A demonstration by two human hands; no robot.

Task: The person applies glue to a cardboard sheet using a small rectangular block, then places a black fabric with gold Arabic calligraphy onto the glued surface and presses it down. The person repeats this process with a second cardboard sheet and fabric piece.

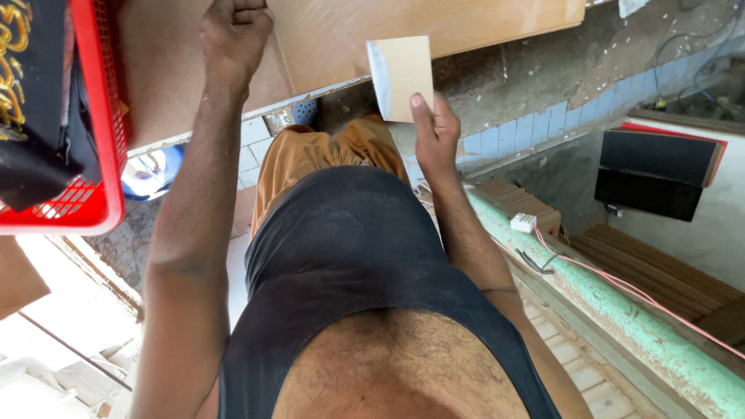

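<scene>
Head view: your right hand (436,133) pinches a small tan card (401,76) by its lower edge, thumb on its face, holding it upright just before the wooden board (434,23). Your left hand (234,32) rests closed on that board's near part; what it grips, cannot tell. Red basket (105,116) sits left.

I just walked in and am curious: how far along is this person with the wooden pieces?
Nothing in view looks finished. In hand: the right hand holds up a small tan rectangular piece, pinched at its lower edge, while the left hand rests closed on the large wooden board. The piece is not joined to the board, so any fitting looks still ahead.
</scene>
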